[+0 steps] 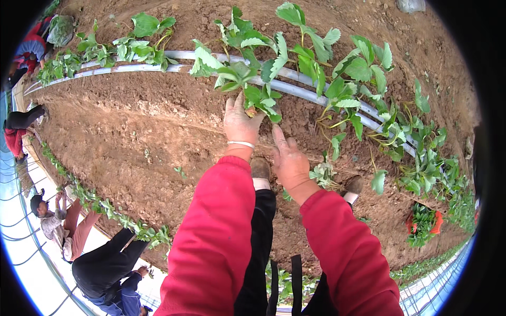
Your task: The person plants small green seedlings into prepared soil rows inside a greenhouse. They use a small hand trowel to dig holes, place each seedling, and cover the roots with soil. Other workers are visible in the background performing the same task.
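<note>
My left hand [242, 124], with a white band at its wrist, is closed round the base of a strawberry plant [255, 97] beside the drip lines. Some fingertips are hidden by the leaves. Just to the right, my right hand [291, 162] holds nothing that I can see. Its index finger is stretched toward the soil below the same plant, and its other fingers are partly bent. Two pale drip lines [303, 94] run in a curve behind my hands, partly covered by leaves.
More strawberry plants [363, 68] line the drip lines on both sides. A leafy clump [326, 174] lies by my shoes. An orange container [436, 223] of plants stands at right. Several people work at left, one in dark trousers [97, 274] bending over.
</note>
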Available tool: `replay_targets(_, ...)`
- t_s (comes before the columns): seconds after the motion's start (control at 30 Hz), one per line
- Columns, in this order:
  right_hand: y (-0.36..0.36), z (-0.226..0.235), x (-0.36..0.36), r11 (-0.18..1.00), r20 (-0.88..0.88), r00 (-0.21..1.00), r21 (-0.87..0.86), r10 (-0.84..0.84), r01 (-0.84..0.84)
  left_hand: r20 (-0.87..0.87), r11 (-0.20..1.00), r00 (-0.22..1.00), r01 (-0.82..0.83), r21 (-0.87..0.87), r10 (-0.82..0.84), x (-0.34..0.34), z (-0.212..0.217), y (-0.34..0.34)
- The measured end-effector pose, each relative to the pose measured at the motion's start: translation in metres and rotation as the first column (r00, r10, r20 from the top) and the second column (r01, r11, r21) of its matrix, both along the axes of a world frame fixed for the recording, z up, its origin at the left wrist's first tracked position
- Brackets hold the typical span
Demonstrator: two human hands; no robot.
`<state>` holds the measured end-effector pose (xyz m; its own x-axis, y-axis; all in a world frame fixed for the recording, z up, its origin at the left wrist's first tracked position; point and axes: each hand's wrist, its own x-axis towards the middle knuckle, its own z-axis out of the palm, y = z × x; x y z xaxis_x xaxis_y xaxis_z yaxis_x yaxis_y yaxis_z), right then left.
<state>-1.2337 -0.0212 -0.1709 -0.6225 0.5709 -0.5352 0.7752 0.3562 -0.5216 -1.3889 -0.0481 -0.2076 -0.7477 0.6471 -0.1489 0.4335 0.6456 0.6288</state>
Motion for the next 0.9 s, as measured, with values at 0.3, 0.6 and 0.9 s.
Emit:
replay_targets(0.3,-0.023,0.084,0.117,0.990,-0.253,0.957,-0.057,-0.139,0.129,0.017,0.984,0.997,-0.082,0.156,0.081,0.013,-0.015,0.000)
replay_targets(0.6,-0.082,0.125,0.274,0.787,-0.027,0.803,-0.221,-0.595,0.576,-0.024,0.985,0.993,-0.112,0.134,0.116,0.030,0.003,-0.004)
replay_targets(0.9,-0.080,0.088,0.316,0.211,0.169,0.272,-0.312,-0.947,0.926,0.919,0.614,0.332,-0.777,0.139,0.212,0.215,-0.118,-0.158)
